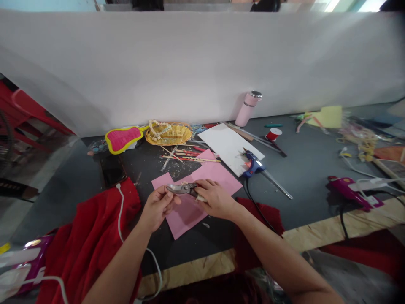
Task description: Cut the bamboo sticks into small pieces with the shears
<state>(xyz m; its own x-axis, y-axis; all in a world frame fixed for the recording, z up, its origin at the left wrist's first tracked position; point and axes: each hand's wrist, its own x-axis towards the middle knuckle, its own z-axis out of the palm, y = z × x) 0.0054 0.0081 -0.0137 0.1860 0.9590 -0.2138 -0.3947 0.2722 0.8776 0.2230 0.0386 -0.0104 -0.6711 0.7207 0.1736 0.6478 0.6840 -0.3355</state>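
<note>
My right hand (217,198) is wrapped round the handles of a pair of pruning shears (182,188), whose metal jaws point left. At the tip of the jaws, my left hand (160,205) is closed with thumb and fingers pinched together; what sits between them is too small to make out. Both hands are above pink paper (186,217) lying on the dark table. Just beyond the paper lie several patterned sticks (190,158), with small crumbs scattered round them.
A blue glue gun (251,164) rests partly on a white board (226,145). Behind are a wicker basket (177,134), a pink bottle (247,110) and a red spool (272,135). A phone (113,171) and red cloth (104,215) lie left; a purple power strip (351,190) lies right.
</note>
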